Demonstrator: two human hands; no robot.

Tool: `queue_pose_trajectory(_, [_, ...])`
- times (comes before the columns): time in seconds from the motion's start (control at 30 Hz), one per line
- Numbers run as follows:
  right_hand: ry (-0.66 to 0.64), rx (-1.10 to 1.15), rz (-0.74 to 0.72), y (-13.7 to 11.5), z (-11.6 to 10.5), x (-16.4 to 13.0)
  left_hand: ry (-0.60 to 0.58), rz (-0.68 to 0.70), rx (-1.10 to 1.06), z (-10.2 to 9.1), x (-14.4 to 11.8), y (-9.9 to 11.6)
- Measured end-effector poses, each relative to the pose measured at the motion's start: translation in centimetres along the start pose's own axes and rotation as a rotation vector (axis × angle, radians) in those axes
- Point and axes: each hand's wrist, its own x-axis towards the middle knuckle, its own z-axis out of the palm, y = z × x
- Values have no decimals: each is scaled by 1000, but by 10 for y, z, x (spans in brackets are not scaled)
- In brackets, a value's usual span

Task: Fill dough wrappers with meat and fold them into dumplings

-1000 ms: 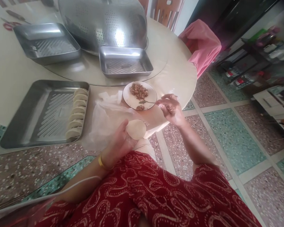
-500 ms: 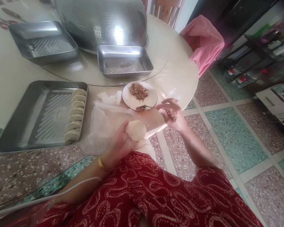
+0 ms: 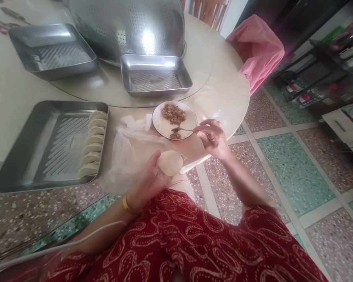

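Left hand (image 3: 148,178) cradles a round dough wrapper (image 3: 170,163); right hand (image 3: 213,137) pinches a spoon (image 3: 182,129) over the plate (image 3: 164,126).

Left hand half-curled, palm up, wrapper lying flat on its fingers, just off the tabletop (image 3: 220,94) edge. Right hand closed on the spoon handle, its bowl resting on the plate beside a small lump of minced filling (image 3: 173,113). A clear plastic sheet (image 3: 129,150) lies just beyond the left hand. Farther left, a steel tray (image 3: 32,156) holds a row of folded dumplings (image 3: 93,143).
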Motion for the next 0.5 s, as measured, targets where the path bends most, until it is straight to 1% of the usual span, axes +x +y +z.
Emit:
queue_pose_trajectory(0.1, [-46,72,51,-6,-11,-3,3,-15,-1,1,3,0])
queue_pose_trajectory(0.17, [-30,117,54,-6,-14,-2,9,-28,7,2,4,1])
queue_pose_trajectory(0.27, [8,156,37,-5,-15,-2,17,-36,28,4,6,2])
queue_pose_trajectory(0.37, [-12,232,60,-4,-11,-5,15,-34,35,4,8,4])
queue_pose_trajectory(0.43, [2,326,126,-3,-8,-9,0,-46,33,3,12,6])
queue_pose_trajectory(0.5, [65,424,247,-3,-5,-12,-36,-71,19,1,18,8])
